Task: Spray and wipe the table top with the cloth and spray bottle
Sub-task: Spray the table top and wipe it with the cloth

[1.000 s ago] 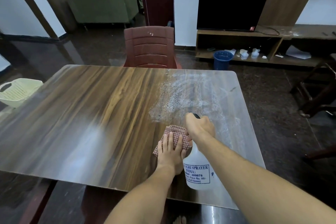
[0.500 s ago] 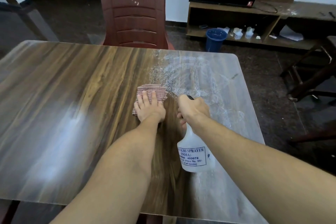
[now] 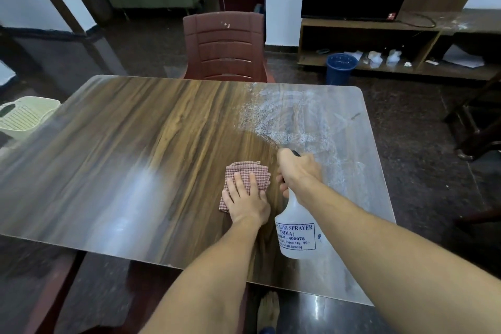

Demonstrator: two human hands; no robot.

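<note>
Wooden table (image 3: 113, 160), maroon chair (image 3: 225, 47) behind, basket (image 3: 25, 115) left

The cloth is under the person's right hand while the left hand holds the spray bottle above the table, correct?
Not quite: the hands are swapped. In the head view the left hand presses the cloth flat on the table, and the right hand holds the spray bottle above it.

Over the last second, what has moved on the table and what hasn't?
The left hand slid the cloth away across the table to the edge of the spray patch, then drew it back near. The right hand kept its grip on the spray bottle, held above the table. Nothing was let go.
</note>
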